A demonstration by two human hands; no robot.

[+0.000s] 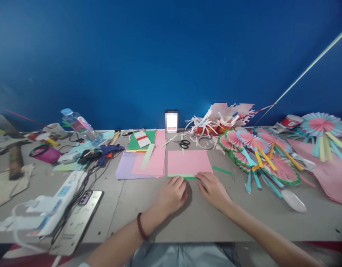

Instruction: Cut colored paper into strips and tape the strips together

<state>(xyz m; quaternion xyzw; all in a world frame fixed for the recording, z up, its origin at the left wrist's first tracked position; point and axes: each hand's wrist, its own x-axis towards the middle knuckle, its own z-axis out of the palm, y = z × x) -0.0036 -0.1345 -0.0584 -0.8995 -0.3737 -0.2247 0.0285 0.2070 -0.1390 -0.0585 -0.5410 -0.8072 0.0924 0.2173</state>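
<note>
A pink sheet of paper (190, 161) lies flat on the table in front of me, with a narrow green strip (189, 177) along its near edge. My left hand (174, 191) rests at the near left of that edge, its fingers curled in and closed; what they may hold is hidden. At the near right corner, my right hand (213, 188) lies with its fingers stretched out and their tips on the green edge. Black-handled scissors (184, 143) lie just beyond the sheet. A loose green paper strip (222, 170) is to its right.
Pink and lilac sheets (129, 168) lie left, under green paper (133, 142). Pleated paper fans (271, 148) and a white spoon-shaped object (294, 201) are right. A power strip (62, 202), a phone (77, 222), a glue gun (106, 152) and a bottle (83, 126) stand or lie left.
</note>
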